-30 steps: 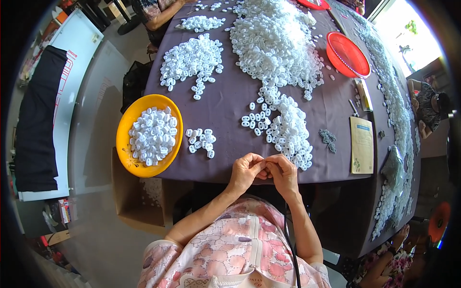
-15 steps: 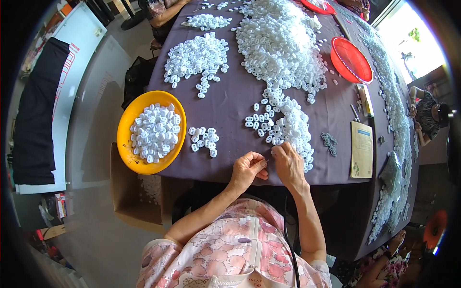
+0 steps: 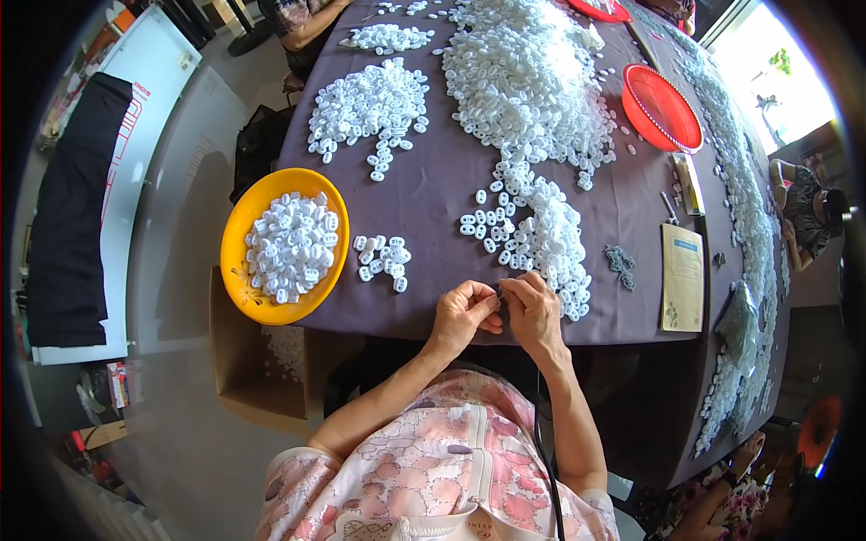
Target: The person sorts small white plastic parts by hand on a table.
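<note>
Just inside the table's front edge, my left hand [image 3: 463, 312] and my right hand [image 3: 534, 314] are held close together, fingertips almost meeting. Both pinch with thumb and forefinger. A tiny dark bit shows between the fingertips, too small to name. Right beyond my right hand lies a heap of small white oval plastic pieces with slots [image 3: 552, 236]. A smaller cluster of the white pieces [image 3: 383, 258] rests to the left of my hands. Farther left, a yellow bowl [image 3: 238, 281] at the table's edge holds many more white pieces [image 3: 290, 247].
A large white heap [image 3: 519, 81] covers the far middle. To the right are a red basket [image 3: 651, 117], a grey-green tangle of small links [image 3: 620, 265] and a tan notebook [image 3: 682, 279]. A cardboard box [image 3: 257, 388] stands below the bowl. Other people sit around the table.
My right hand has come away from the heap's near end and moved left, up to my left hand. The left hand has stayed nearly in place, still pinching.
</note>
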The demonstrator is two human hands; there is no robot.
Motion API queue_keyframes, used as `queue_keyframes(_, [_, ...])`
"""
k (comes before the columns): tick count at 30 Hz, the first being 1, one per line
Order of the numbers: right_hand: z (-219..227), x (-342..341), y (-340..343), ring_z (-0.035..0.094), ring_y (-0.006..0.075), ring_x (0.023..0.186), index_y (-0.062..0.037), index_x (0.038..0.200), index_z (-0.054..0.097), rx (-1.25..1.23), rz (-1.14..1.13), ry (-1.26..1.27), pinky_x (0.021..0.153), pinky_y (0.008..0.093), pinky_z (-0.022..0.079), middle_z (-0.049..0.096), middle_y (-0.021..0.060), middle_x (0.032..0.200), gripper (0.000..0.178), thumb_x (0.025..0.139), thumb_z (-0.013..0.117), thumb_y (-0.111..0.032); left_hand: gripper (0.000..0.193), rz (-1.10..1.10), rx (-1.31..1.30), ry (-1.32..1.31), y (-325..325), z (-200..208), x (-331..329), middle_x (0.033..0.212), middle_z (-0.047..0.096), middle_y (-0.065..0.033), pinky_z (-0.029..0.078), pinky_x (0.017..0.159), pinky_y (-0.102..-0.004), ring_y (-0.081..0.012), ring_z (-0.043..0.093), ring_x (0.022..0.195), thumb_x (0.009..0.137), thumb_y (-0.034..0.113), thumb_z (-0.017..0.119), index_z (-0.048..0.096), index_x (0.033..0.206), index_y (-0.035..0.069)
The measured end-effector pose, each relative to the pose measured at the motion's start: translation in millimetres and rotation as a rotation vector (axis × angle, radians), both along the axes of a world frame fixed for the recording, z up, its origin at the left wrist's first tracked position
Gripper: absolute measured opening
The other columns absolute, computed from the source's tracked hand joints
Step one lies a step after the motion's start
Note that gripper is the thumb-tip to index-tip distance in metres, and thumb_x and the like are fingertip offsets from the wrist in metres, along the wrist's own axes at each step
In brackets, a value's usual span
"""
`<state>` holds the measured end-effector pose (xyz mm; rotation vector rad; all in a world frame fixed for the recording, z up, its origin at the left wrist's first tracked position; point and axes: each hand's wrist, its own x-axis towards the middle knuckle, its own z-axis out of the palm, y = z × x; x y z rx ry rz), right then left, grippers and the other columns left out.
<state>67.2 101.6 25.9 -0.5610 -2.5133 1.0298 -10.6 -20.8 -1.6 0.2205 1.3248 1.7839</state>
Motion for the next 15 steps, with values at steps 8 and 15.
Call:
queue_keyframes(8, [-4.2, 8.5, -2.6, 0.060, 0.0275, 0.068, -0.0054, 0.080, 0.064, 0.139, -0.079, 0.119, 0.058, 0.0361, 0.047, 0.059, 0.0088, 0.074, 0.006, 0.075, 0.064, -0.003, 0.010, -0.002, -0.022, -0.007, -0.8, 1.5, -0.6, 0.078, 0.061, -0.0066, 0.056, 0.057, -0.0256, -0.0137, 0.063, 0.062, 0.090, 0.009, 0.058, 0.057, 0.092, 0.000])
queue_keyframes(15, [-2.2, 21.4, -7.9, 0.061, 0.0218, 0.062, -0.0038, 0.085, 0.062, 0.084, -0.137, 0.050, 0.054, 0.0316, 0.048, 0.060, 0.0059, 0.071, 0.008, 0.077, 0.065, -0.001, 0.011, 0.012, -0.019, 0.002, -0.8, 3.2, -0.2, 0.073, 0.061, -0.0056, 0.055, 0.054, -0.0252, -0.0129, 0.063, 0.059, 0.089, 0.010, 0.059, 0.057, 0.090, 0.000])
